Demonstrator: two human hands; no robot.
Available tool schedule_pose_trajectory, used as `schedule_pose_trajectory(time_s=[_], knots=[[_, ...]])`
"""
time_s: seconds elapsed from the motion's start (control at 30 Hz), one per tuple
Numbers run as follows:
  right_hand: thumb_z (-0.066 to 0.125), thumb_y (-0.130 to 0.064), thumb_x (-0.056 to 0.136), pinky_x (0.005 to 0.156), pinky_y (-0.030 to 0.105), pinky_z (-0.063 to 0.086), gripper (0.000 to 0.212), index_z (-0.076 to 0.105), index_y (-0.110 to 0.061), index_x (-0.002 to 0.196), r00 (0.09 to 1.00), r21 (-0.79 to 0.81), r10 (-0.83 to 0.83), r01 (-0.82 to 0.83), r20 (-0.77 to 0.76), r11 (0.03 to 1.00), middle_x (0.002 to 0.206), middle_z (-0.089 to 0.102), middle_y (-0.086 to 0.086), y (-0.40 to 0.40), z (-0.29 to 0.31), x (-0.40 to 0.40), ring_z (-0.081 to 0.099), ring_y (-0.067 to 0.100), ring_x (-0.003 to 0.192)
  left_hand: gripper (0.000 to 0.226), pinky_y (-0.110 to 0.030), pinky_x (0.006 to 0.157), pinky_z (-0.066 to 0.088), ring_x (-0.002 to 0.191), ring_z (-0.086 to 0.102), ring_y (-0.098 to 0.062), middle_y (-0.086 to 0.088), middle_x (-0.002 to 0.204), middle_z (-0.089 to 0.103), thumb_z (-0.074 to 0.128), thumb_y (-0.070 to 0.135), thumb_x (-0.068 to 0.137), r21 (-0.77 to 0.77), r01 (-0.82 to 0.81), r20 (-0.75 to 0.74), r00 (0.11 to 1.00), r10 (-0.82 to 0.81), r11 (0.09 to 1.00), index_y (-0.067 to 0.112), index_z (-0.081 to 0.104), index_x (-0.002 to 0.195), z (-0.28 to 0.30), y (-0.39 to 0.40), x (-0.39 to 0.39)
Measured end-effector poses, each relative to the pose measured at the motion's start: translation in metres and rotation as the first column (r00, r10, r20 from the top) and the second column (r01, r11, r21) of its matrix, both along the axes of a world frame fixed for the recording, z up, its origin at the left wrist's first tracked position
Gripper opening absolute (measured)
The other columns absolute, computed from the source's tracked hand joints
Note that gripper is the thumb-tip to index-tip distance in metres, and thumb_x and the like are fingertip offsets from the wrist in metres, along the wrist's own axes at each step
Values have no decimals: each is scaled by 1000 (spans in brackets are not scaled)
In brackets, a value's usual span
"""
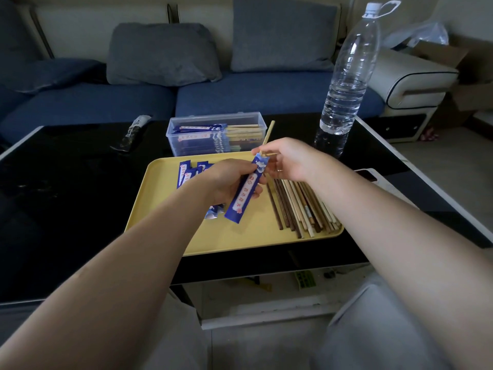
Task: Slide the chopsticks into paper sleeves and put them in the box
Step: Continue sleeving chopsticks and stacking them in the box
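My left hand [226, 180] grips a blue paper sleeve [244, 194] above the yellow tray [240, 239]. My right hand [286, 158] pinches a pale chopstick [269, 134] whose lower end sits in the sleeve's open top; the upper end points toward the box. Several loose chopsticks [301, 206], pale and dark, lie on the tray's right side. More blue sleeves [186, 172] lie on its left side, partly hidden by my left hand. The clear plastic box [216, 133] stands behind the tray and holds several sleeved chopsticks.
A tall clear water bottle [346, 76] stands on the black glass table [66, 196] to the right of the box. A dark wrapped object [133, 132] lies at the back left. A blue sofa with grey cushions [160, 54] is behind the table.
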State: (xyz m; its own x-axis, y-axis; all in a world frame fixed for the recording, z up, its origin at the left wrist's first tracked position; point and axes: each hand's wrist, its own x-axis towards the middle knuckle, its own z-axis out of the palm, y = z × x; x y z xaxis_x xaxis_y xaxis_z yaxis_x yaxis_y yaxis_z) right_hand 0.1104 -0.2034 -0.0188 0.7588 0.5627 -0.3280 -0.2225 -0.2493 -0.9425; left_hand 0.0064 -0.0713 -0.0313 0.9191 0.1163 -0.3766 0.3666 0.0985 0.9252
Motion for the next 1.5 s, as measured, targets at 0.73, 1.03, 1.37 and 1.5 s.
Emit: schedule_pose_trajectory(time_s=[0.73,1.03,1.37,1.5], knots=[[58,-14,97,56,27,56,12,63,-3,95,846,-781,310,181,433,597,79,70,11,-11,-17,8,68,18,61,23,-28,65,54,80,65,-17,-9,93,65,63,31,96,463,-38,-229,960,161,886,12,52,103,-16,-6,12],[58,-14,99,45,22,50,19,67,2,91,850,-827,392,85,351,556,72,70,11,16,-24,-7,63,14,46,22,-29,66,51,79,62,-17,-9,94,63,61,32,96,471,-171,-165,947,277,866,12,51,101,-18,-6,18],[59,-7,94,84,32,57,30,59,0,124,730,-839,473,257,494,480,76,53,10,5,-17,-6,65,25,85,25,-31,74,53,79,62,-17,-8,91,61,60,33,97,489,-166,-157,949,273,856,12,51,107,-17,-3,13],[63,-14,94,83,33,58,16,59,1,98,760,-869,481,217,437,445,80,62,10,10,-19,-9,71,24,91,29,-32,76,54,79,62,-17,-8,91,62,61,33,96,493,-165,-165,947,277,854,11,52,111,-17,-2,12]])
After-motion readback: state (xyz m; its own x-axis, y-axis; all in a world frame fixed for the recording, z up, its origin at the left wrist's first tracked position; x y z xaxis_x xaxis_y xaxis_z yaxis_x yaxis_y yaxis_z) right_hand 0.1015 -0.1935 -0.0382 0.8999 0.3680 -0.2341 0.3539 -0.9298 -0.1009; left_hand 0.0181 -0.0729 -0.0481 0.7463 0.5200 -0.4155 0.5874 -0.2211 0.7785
